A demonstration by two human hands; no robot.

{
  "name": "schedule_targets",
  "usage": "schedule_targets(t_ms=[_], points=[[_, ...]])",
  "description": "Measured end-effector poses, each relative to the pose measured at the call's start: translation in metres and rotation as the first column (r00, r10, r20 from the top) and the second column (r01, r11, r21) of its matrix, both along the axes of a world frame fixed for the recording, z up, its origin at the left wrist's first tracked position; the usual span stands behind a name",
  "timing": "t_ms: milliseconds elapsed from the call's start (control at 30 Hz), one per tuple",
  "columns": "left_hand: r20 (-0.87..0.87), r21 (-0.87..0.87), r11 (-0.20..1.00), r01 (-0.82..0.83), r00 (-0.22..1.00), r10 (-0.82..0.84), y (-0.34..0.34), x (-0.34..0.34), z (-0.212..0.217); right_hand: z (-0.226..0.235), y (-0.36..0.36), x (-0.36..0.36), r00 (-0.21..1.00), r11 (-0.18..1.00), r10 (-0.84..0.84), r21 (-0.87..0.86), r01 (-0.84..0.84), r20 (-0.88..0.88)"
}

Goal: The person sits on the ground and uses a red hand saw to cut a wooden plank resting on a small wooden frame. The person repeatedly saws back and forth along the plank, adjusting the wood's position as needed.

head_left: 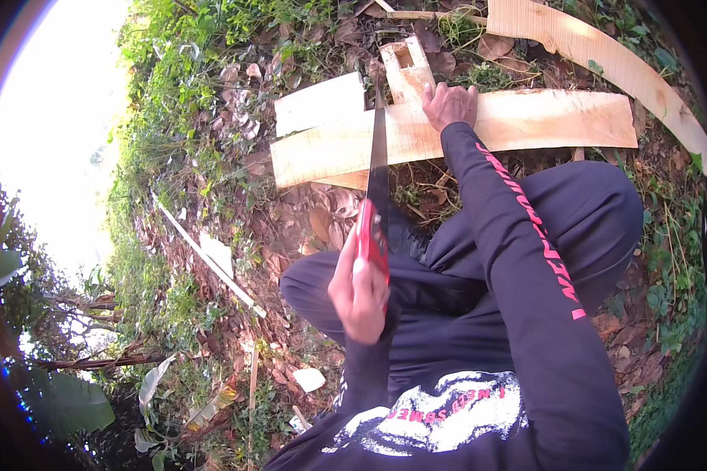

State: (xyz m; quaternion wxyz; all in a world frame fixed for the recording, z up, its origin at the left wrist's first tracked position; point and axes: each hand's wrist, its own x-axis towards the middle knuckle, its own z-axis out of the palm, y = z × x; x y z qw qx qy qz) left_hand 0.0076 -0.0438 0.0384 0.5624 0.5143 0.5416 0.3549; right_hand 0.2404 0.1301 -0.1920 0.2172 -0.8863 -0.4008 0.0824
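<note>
My left hand (357,297) is closed around the red handle of a hand saw (379,161). Its long dark blade points away from me and crosses a pale wooden board (554,122) left of the middle. Farther right, my right hand (451,106) presses on the same board with its fingers curled over the far edge. Just beyond that hand, a wooden block (407,71) with a rectangular hole meets the board. A shorter pale piece of wood (320,104) lies against the board's far left side. The blade hides how deep any cut goes.
My bent legs (565,212) lie close to the board's near side. A long curved plank (597,51) stretches along the far right. Thin wood strips (208,255) and a white scrap (309,380) lie to the left among dry leaves and green plants.
</note>
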Motion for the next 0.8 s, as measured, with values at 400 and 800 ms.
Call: schedule_targets(t_ms=[400,800], points=[[0.040,-0.009,1.000,0.004,0.999,-0.004,-0.005,-0.010,-0.008,-0.017,0.006,0.005,0.999,0.999,0.029,-0.047,-0.028,0.015],[-0.037,-0.066,0.998,0.004,0.999,-0.006,-0.027,-0.017,0.012,-0.010,-0.002,-0.010,0.995,0.999,0.050,-0.010,-0.049,0.085]])
